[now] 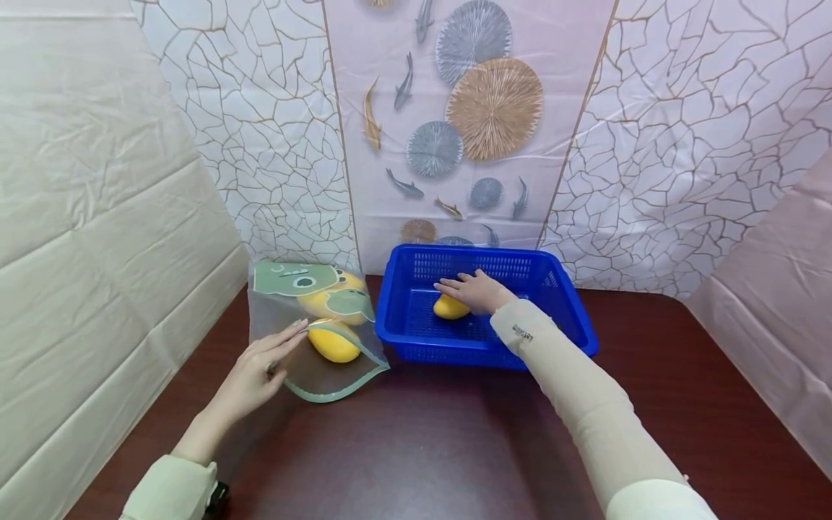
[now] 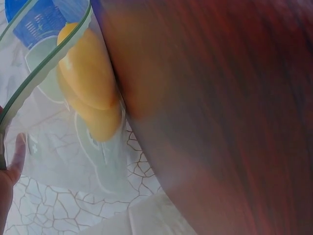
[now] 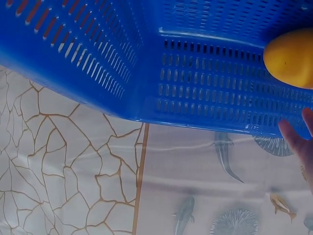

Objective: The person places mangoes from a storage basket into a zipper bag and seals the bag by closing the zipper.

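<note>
My left hand [image 1: 256, 370] pinches the mouth edge of a clear zip bag [image 1: 273, 318] with green cartoon prints, which lies at the left with its mouth spread towards me. Several yellow mangoes [image 1: 334, 344] are inside the bag; through the plastic in the left wrist view, one mango [image 2: 88, 68] overlaps another. At the right, my right hand [image 1: 482, 292] reaches into a blue plastic basket [image 1: 416, 337], fingers stretched out over a single mango [image 1: 450, 308]. In the right wrist view the fingers [image 3: 292, 138] are spread, a gap showing between them and the mango [image 3: 291, 58].
Bag and basket stand side by side on a dark red-brown table [image 1: 416, 440]. Behind them hangs a patterned cloth backdrop [image 1: 279, 137], and pale cloth walls [image 1: 91, 245] close in the sides. The basket's slotted walls rise around the right hand.
</note>
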Available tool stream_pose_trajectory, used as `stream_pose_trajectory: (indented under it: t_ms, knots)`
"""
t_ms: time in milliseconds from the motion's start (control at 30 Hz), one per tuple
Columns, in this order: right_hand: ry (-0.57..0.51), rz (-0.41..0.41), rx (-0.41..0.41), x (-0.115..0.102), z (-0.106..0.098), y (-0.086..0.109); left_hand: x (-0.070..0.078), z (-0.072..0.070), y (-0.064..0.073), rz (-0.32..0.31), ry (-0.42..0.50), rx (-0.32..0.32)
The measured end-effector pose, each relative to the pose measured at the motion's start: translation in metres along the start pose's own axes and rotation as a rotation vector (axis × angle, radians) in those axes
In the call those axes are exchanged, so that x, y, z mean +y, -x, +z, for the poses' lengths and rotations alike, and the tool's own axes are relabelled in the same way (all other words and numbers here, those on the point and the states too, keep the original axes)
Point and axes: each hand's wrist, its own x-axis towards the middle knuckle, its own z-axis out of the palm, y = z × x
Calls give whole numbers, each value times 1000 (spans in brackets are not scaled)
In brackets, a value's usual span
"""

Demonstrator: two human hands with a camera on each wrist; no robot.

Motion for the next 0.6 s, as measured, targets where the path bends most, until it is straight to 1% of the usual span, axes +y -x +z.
stream_pose_trajectory:
  t_ms: [167,267,367,500,600]
  knots:
    - [-34,11,2,-1,0,1,1,0,-1,15,1,7]
    - [-30,20,-3,-2,-1,1,1,0,-3,19,-4,3]
    - [-27,21,8,-3,-2,1,0,0,-4,12,-9,-2]
    - [-93,15,21,-6,-2,1,1,1,-1,9,-13,-6]
    - [-144,11,-3,-9,1,-1,1,1,2,10,-15,-5]
